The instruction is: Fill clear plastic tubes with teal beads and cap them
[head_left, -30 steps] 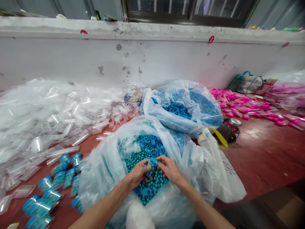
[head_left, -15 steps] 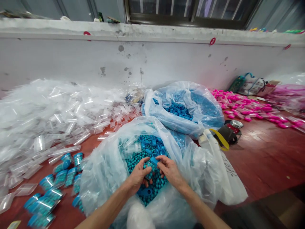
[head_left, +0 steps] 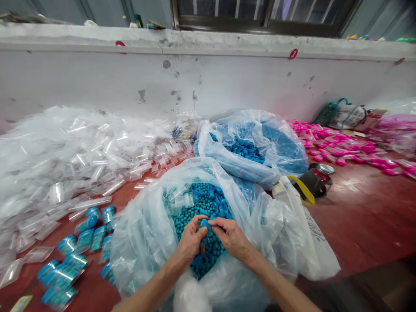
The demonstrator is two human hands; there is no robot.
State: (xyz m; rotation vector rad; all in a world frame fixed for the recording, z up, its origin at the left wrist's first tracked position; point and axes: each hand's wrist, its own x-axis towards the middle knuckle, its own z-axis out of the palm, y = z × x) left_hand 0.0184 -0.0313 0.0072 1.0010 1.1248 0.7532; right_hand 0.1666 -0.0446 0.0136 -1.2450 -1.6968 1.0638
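Over the open plastic bag (head_left: 139, 234), my left hand (head_left: 188, 240) is closed around a small clear container, mostly hidden by the fingers. A blue cap (head_left: 205, 223) sits at the container's top. My right hand (head_left: 233, 237) pinches the cap's edge with thumb and fingertips. Whether the cap is fully seated I cannot tell. Beneath both hands the bag holds many teal beads (head_left: 216, 248), loose blue caps (head_left: 221, 203) and several clear tubes (head_left: 183, 200).
Capped bead-filled containers (head_left: 66, 271) lie at left on the red table (head_left: 367, 216). Behind them spreads a heap of clear tubes (head_left: 81, 147). A second bag (head_left: 214, 158) holds blue pieces. Farther right are pink-ended pieces (head_left: 341, 145) and a silver-lidded jar (head_left: 324, 170).
The blue cap has come down from beside the container onto its top. My right fingers have moved slightly left and lower with it. The view has shifted a little.
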